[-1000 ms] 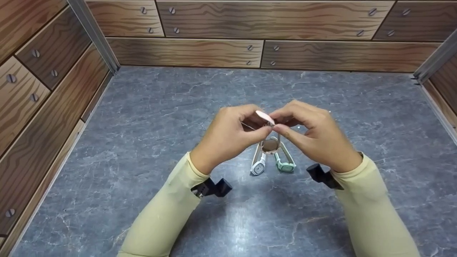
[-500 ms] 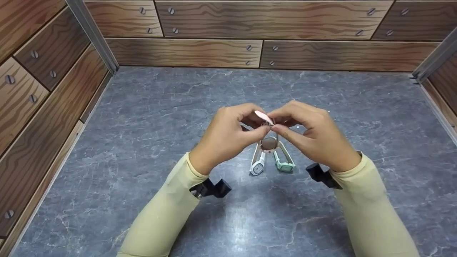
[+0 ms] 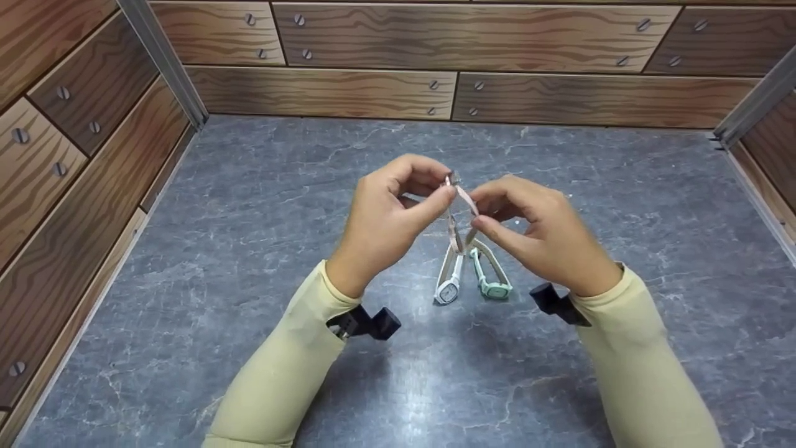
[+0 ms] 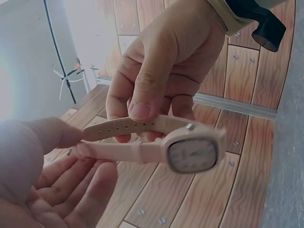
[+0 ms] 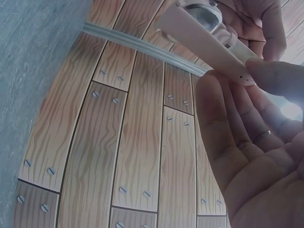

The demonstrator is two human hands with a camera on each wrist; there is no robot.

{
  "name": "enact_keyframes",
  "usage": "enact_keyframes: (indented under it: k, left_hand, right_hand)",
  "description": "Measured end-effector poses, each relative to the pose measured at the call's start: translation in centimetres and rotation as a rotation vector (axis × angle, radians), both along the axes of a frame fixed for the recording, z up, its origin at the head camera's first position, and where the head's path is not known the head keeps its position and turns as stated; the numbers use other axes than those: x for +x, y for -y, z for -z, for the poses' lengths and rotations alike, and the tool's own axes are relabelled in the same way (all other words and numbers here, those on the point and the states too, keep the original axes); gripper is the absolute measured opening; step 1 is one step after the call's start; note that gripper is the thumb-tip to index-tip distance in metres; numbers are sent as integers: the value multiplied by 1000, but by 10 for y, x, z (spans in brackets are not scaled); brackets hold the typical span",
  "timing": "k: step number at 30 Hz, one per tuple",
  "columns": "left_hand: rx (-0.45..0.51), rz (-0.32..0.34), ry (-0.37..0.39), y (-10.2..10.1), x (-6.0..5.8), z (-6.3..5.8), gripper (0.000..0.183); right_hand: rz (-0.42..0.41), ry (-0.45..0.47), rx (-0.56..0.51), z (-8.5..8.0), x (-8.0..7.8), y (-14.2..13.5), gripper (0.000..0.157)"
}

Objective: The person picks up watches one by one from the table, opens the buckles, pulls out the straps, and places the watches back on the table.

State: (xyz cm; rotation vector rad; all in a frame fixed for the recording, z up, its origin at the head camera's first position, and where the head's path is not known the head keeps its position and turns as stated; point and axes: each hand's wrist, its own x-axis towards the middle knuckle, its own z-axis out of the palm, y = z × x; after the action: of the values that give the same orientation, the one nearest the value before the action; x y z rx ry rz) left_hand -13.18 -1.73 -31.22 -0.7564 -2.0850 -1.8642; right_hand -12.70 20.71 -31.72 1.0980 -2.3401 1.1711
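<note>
A pale pink wristwatch (image 4: 192, 153) hangs between both hands above the table. My left hand (image 3: 385, 214) pinches the buckle end of its strap between thumb and fingers. The holed strap end (image 4: 133, 128) is pinched by my right hand (image 3: 541, 230). The two strap halves stand apart at these ends, and the rounded-square dial hangs low, facing the left wrist camera. Below the hands lie a white wristwatch (image 3: 447, 290) and a mint green wristwatch (image 3: 497, 290), each with its strap in a long loop. Their far ends are partly behind the pink wristwatch.
The grey marbled tabletop (image 3: 280, 180) spreads around the hands. Wood-patterned panels (image 3: 373, 37) wall off the back and sides, with metal corner strips. Black wrist cameras (image 3: 385, 323) stick out from both sleeves.
Earlier the fingertips met at the pink wristwatch's strap. My left hand has since moved up and left with the buckle end, parting the strap halves; the case has turned edge-on to the head camera.
</note>
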Motion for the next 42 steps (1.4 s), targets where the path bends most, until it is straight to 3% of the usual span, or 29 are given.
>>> enact_keyframes:
  k: [6, 12, 15, 20, 25, 33, 36, 42]
  left_hand:
    - [29, -70, -34, -1, -4, 7, 17]
    - [59, -203, -46, 7, -9, 28, 18]
    - [0, -230, -14, 13, -11, 42, 17]
    - [-219, -210, 129, 24, -11, 62, 19]
    - [-348, -196, 236, 33, -15, 80, 16]
    - [-542, -203, 336, 38, -24, 108, 9]
    - [-615, -193, 375, 41, -31, 112, 10]
    - [-775, -172, 448, 44, -42, 113, 16]
  right_hand:
    - [24, 37, 9, 4, -7, 1, 15]
    - [13, 93, -21, 27, -18, 4, 12]
    - [26, 154, -52, 43, -21, 8, 13]
    - [104, 301, -45, 64, -24, 16, 14]
    - [162, 447, 53, 75, -28, 24, 17]
    - [157, 655, 316, 81, -43, 42, 24]
    - [163, 674, 405, 84, -52, 50, 23]
    - [183, 605, 588, 91, -67, 65, 24]
